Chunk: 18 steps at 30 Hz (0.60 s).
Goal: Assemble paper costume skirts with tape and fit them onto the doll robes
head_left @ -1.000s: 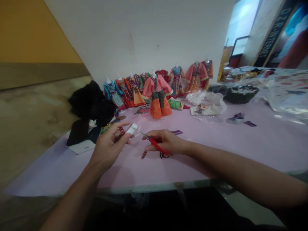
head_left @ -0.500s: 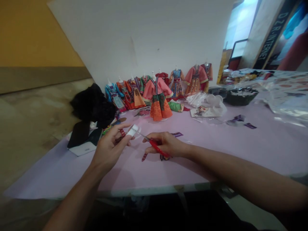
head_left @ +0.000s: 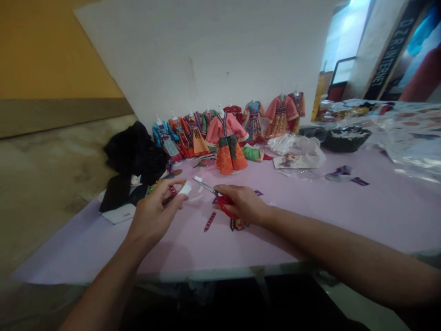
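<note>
My left hand (head_left: 161, 202) is closed on a small white piece (head_left: 186, 188), perhaps paper or backed fabric, and a red patterned strip (head_left: 172, 191) shows at its fingers. My right hand (head_left: 244, 202) grips red-handled scissors (head_left: 206, 185), whose blades point left toward the white piece but stand apart from it. By the blade tips is a small white scrap (head_left: 198, 179); whether it touches them I cannot tell. Below the scissors lies a dark red patterned strip (head_left: 210, 222). A colourful patterned piece (head_left: 237, 224) lies partly under my right hand.
Several small dressed figures stand against the white board (head_left: 206, 46), a pink-and-orange one (head_left: 229, 138) in front. Black cloth (head_left: 136, 149) and a white box (head_left: 119, 214) are at left. Plastic packets (head_left: 296, 147), a dark bowl (head_left: 346, 138) and purple scraps (head_left: 344, 171) lie right.
The scissors have come away from the white piece, and a small white scrap now shows apart from it. My left hand has shifted slightly left. The red strip on the table shows more fully.
</note>
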### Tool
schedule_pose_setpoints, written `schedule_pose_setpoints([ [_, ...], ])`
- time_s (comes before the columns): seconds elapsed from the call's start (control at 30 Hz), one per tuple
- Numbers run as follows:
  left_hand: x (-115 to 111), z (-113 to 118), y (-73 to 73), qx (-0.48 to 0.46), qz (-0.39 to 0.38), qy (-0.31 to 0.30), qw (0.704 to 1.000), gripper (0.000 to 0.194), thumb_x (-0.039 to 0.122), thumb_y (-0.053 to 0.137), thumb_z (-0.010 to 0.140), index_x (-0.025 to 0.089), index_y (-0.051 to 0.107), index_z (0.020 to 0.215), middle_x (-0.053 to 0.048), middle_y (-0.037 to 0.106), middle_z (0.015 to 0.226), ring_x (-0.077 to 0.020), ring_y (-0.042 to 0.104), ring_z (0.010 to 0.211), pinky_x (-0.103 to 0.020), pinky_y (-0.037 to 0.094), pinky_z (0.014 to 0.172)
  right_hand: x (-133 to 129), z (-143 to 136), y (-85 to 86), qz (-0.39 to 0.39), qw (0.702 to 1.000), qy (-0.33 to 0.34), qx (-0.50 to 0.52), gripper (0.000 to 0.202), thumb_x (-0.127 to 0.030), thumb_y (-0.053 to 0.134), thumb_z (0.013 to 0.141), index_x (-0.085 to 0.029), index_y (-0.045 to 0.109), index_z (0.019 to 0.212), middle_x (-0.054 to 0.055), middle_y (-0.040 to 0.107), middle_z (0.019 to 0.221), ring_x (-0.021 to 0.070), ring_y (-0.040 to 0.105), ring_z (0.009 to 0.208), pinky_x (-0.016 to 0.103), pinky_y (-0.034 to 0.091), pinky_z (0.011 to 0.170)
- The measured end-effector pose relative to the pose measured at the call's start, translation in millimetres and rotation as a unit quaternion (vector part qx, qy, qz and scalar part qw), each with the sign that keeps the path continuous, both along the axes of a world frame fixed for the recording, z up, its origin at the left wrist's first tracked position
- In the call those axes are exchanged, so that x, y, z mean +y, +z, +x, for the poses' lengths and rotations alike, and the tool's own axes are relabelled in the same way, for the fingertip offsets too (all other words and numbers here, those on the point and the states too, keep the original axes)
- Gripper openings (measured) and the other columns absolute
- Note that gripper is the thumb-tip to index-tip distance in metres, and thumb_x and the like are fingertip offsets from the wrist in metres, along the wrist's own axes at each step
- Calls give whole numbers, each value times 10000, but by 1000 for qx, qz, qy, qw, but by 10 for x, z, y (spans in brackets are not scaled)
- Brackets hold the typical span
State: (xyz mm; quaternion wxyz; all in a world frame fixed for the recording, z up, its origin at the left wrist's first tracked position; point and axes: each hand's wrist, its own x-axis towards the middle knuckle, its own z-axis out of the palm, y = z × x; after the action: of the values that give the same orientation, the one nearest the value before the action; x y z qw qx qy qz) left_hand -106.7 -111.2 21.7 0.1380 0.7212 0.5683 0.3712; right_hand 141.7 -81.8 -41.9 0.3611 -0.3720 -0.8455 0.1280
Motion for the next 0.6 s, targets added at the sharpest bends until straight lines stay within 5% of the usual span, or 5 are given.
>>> schedule_pose_setpoints([
  [0.1, 92, -151, -39, 127, -3, 95, 987, 387, 424, 571, 876, 252, 605, 1221, -65, 749, 975, -299, 728, 947, -396, 491, 847, 44, 33, -33, 25, 996, -58, -57, 322, -362, 641, 959, -216, 634, 1245, 76, 729, 1049, 191, 637, 828, 263, 402, 698],
  [0.23, 266, -369, -236, 269, -58, 159, 948, 307, 351, 463, 889, 207, 590, 1128, -137, 734, 1008, -364, 704, 993, -404, 473, 801, 38, 24, -69, 41, 993, -48, -102, 365, -350, 579, 990, -218, 598, 1329, 91, 732, 1101, 205, 664, 880, 280, 421, 717],
  [0.43, 404, -549, -541, 274, -82, 161, 945, 219, 303, 470, 840, 208, 586, 1000, -138, 717, 882, -351, 689, 840, -390, 449, 733, -22, 2, -46, 23, 989, -27, -145, 359, -274, 522, 996, -198, 590, 1340, 96, 731, 1088, 191, 655, 856, 287, 421, 707],
  [0.6, 405, -578, -533, 228, -59, 137, 962, 131, 333, 521, 825, 235, 593, 874, -93, 734, 869, -279, 685, 832, -337, 449, 744, -40, 5, -53, 18, 986, -13, -164, 356, -280, 508, 1003, -198, 592, 1339, 103, 730, 1108, 194, 650, 863, 288, 399, 683],
])
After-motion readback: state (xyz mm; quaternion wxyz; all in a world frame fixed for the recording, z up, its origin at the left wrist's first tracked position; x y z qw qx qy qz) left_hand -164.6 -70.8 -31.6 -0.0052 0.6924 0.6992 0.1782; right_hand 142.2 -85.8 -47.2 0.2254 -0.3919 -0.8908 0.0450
